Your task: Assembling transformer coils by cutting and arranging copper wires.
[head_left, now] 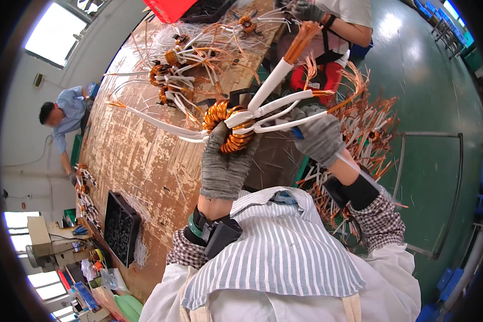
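A copper-wound toroidal coil (234,140) is held up over the table's right edge. My gloved left hand (222,166) grips it from below, thumb over the ring. White-sleeved leads with bare, frayed copper ends fan out from the coil to the left, up and right. My gloved right hand (317,135) is closed to the right of the coil, near the lower right-hand lead. A small blue piece shows at its fingers, and a thin pale sleeve (365,174) runs from the hand along the forearm. What exactly the right fingers hold is partly hidden.
Several similar coils (169,70) lie on the worn wooden table (139,139) among white sleeve scraps. A black tray of dark parts (121,228) stands at left. Heaped leaded coils (370,129) sit at right beside a metal frame (459,182). Co-workers are at the far side and left.
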`<state>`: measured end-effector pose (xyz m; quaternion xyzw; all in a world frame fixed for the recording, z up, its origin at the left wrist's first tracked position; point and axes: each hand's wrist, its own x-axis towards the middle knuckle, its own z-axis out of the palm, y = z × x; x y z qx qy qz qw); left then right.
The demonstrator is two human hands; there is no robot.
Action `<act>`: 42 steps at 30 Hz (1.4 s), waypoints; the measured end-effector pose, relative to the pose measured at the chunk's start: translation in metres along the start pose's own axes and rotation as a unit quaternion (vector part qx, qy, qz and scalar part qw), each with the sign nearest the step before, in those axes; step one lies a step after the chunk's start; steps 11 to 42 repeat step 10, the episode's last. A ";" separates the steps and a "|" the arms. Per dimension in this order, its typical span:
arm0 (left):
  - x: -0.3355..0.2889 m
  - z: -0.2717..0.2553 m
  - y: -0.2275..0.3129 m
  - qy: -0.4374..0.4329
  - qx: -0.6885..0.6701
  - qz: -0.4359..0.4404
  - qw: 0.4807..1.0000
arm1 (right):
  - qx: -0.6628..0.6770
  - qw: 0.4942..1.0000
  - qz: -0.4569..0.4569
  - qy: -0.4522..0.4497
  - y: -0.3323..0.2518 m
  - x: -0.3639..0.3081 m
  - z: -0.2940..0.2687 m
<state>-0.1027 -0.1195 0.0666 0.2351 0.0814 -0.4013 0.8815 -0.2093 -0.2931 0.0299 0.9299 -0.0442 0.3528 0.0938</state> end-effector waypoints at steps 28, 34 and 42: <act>-0.017 -0.022 0.071 -0.009 0.287 0.265 0.921 | 0.419 0.771 0.316 -0.361 -0.026 -0.123 0.014; -0.017 -0.022 0.071 -0.009 0.287 0.265 0.921 | 0.419 0.771 0.316 -0.361 -0.026 -0.123 0.014; -0.017 -0.022 0.071 -0.009 0.287 0.265 0.921 | 0.419 0.771 0.316 -0.361 -0.026 -0.123 0.014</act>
